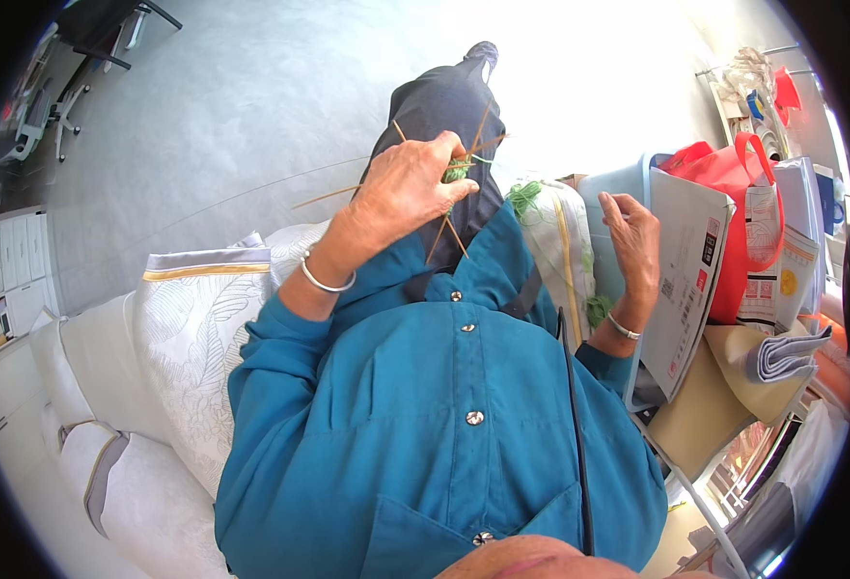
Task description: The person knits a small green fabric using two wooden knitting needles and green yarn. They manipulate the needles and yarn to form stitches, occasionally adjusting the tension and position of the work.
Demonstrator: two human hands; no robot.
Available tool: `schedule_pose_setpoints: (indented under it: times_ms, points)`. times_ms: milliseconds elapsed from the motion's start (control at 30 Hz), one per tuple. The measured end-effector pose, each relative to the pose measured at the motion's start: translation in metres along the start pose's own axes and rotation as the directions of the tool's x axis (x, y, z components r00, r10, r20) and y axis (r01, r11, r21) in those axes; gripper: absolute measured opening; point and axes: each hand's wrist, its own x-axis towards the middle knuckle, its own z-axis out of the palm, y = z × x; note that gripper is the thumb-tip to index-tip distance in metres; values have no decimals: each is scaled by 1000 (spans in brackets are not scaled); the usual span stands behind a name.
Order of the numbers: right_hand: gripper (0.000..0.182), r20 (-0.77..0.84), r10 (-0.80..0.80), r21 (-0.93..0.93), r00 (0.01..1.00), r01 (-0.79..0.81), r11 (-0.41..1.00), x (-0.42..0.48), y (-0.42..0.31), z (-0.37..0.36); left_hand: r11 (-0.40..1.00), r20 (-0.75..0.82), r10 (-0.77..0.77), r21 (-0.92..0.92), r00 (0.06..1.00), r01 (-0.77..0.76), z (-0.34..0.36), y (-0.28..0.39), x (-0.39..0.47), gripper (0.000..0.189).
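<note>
My left hand (pixel 407 181) grips a small piece of green knitting (pixel 457 171) between thumb and fingers, over my dark trousers. Several thin wooden knitting needles (pixel 480 130) stick out of it at different angles, and another thin needle (pixel 327 196) points out left of the hand. Away to the right, my right hand (pixel 631 242) is raised beside a light-blue bin, fingers partly bent; whether it pinches a yarn strand cannot be told. Loose green yarn (pixel 525 197) lies on the pale seat cover between the hands, and more green yarn (pixel 599 310) lies near my right wrist.
At right, a light-blue plastic bin (pixel 606 184) holds a flat cardboard box (pixel 689 282) and a red bag (pixel 729 170). Folded beige material (pixel 707 405) lies below them. A patterned white cushion (pixel 193 326) is at left. An office chair base (pixel 69 119) stands on the floor at upper left.
</note>
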Motion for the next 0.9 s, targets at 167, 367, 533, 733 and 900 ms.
schedule_pose_setpoints:
  times_ms: [167,367,533,733,900]
  points:
    - [17,-114,-249,429,962,273,861,-4,-48,29,998,-286,39,53,957,-25,27,10,-15,50]
    - [14,207,-384,845,900,34,534,-32,-90,83,984,-313,171,100,934,-147,50,19,-32,61]
    - [13,93,-431,825,897,173,537,-46,-95,90,986,-264,143,118,954,-116,54,15,-36,65]
    - [14,185,-421,859,888,62,509,-44,-84,92,987,-254,159,69,954,-146,55,16,-34,62]
    - [17,148,2,982,989,-147,121,-16,-66,80,980,-205,81,-164,975,-115,21,23,-39,40]
